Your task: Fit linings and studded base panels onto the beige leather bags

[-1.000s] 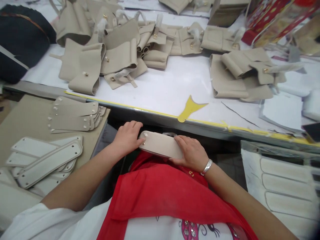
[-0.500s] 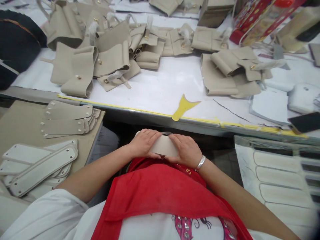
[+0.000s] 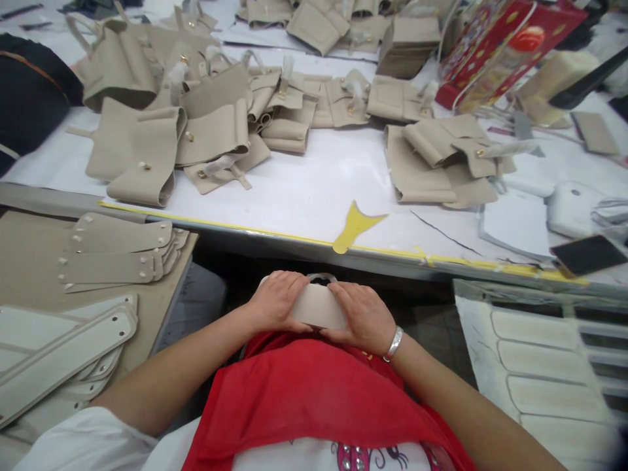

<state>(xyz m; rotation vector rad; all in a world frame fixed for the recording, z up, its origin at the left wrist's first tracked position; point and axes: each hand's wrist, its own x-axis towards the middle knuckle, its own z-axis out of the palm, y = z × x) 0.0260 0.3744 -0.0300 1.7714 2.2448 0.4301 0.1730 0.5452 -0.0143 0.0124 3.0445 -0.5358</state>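
Observation:
Close to my lap, a smooth beige leather bag piece (image 3: 320, 307) is held between both hands, its surface bowed outward. My left hand (image 3: 279, 302) wraps its left end, fingers over the top and thumb beneath. On the right end my right hand (image 3: 364, 315) is closed the same way, with a silver bracelet (image 3: 394, 343) at the wrist. A thin pale loop (image 3: 321, 277) stands up behind the piece's top edge. The underside and far side of the piece are hidden.
Several beige bag parts (image 3: 210, 134) lie across the white table (image 3: 314, 186). A yellow fish-tail-shaped piece (image 3: 354, 229) rests at its edge. Leather strips (image 3: 120, 235) are stacked on a board at left. A rack of oblong pale pieces (image 3: 534, 327) stands at right.
The whole scene sits a little lower and further left in view, as if the head tilted up slightly. Both hands keep the same grip on the leather bag piece.

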